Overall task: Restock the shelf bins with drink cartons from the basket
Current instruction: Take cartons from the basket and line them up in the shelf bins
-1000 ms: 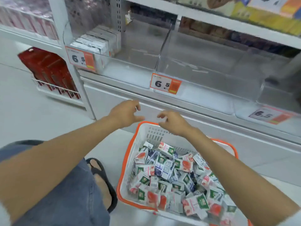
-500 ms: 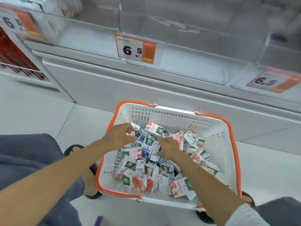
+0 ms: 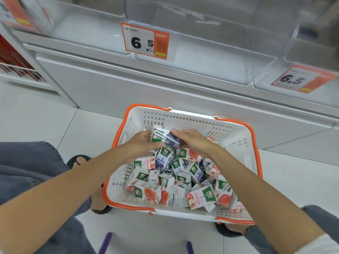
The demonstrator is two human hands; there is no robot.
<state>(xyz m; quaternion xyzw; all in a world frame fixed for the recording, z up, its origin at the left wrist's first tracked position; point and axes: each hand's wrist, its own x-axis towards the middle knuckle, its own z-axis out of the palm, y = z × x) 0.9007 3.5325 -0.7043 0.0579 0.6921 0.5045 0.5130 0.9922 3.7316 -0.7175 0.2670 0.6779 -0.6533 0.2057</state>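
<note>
A white basket (image 3: 183, 119) with an orange rim stands on the floor below the shelf, holding several small drink cartons (image 3: 176, 180) in peach and blueberry prints. My left hand (image 3: 139, 145) and my right hand (image 3: 194, 142) meet over the basket's far end. Together they grip a blueberry carton (image 3: 165, 135) with a straw on its side, lifted above the pile. Clear shelf bins (image 3: 201, 33) sit above, behind a 6.5 price tag (image 3: 146, 42).
A second 6.5 price tag (image 3: 300, 79) marks the bin at right. Red packs on a wire rack (image 3: 14, 65) stand at far left. My knees and sandalled feet flank the basket on the white tiled floor (image 3: 45, 121).
Both hands dropped from in front of the shelf into the basket, then closed on a blueberry carton and raised it off the pile. The view has tilted down and moved closer.
</note>
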